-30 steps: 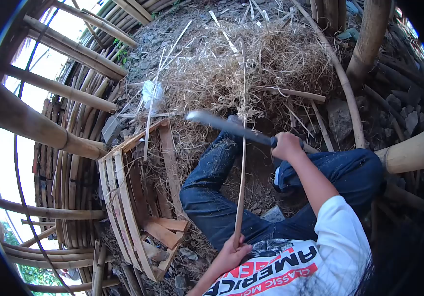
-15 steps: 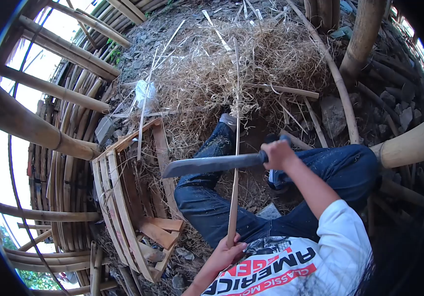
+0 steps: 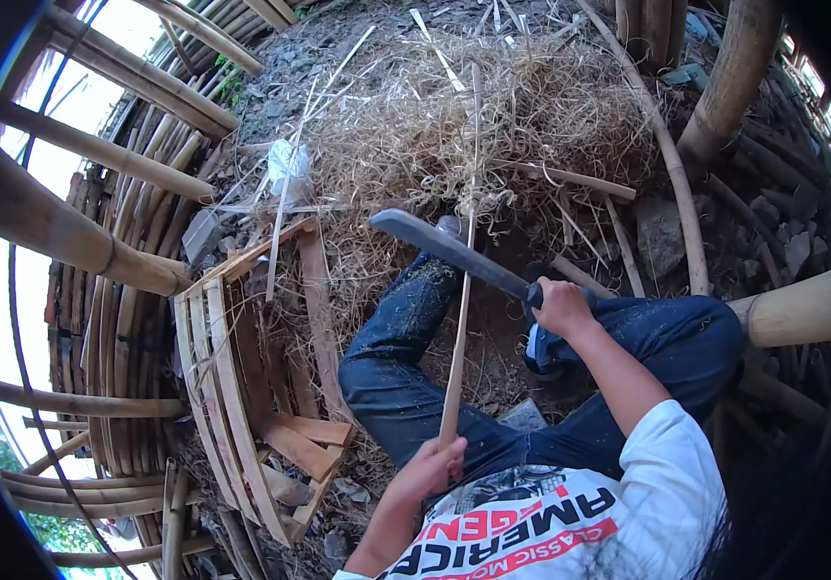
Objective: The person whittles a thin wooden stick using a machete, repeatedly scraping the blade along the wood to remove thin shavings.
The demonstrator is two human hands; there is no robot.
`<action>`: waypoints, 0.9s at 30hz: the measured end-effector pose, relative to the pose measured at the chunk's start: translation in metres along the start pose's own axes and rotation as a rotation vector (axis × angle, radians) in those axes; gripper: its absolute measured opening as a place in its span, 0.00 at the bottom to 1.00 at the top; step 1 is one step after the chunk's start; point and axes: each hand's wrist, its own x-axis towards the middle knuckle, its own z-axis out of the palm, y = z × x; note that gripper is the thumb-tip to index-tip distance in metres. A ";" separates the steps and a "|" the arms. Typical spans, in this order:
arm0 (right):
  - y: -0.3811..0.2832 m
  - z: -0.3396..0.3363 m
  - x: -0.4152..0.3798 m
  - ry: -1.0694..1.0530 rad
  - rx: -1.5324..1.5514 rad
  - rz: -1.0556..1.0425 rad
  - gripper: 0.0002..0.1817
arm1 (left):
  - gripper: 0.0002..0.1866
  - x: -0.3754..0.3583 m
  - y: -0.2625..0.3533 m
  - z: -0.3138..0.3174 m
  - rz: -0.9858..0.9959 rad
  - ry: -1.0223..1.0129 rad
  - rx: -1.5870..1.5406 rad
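My right hand [image 3: 562, 307] is closed round the dark handle of a machete [image 3: 449, 249], in front of my right knee. Its long blade points left and away from me, and it crosses a long, thin bamboo strip [image 3: 459, 353] between my legs. The near end of that strip sits in the closed fingers of my left hand [image 3: 432, 466], close to my waist. From there the strip runs straight forward, its far end over a heap of curly bamboo shavings [image 3: 551, 116].
A slatted wooden crate [image 3: 227, 387] lies left of my leg, with a crumpled white plastic bag [image 3: 287, 169] beyond it. Bamboo poles [image 3: 135, 256] form a frame on the left. A thick bamboo post [image 3: 732, 82] and rocks [image 3: 662, 232] are on the right.
The machete has moved forward along the strip, its tip swinging away from me. My right hand has shifted slightly right, and my left hand has moved slightly left and forward, still holding the strip.
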 end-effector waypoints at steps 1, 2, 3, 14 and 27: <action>-0.005 -0.002 0.001 0.006 0.003 0.000 0.17 | 0.13 0.002 0.002 -0.005 0.003 0.000 0.006; -0.013 -0.004 0.002 -0.019 0.011 -0.022 0.17 | 0.13 0.004 0.007 -0.009 -0.069 0.087 -0.037; -0.018 -0.006 0.002 -0.047 0.017 -0.045 0.17 | 0.13 0.006 0.014 -0.010 -0.141 0.172 -0.083; -0.017 -0.032 0.043 -0.267 -0.342 -0.258 0.17 | 0.17 -0.010 0.016 -0.007 -0.081 0.032 -0.162; -0.034 -0.036 0.037 -0.300 -0.218 -0.238 0.15 | 0.14 0.000 0.013 -0.004 -0.132 0.048 -0.248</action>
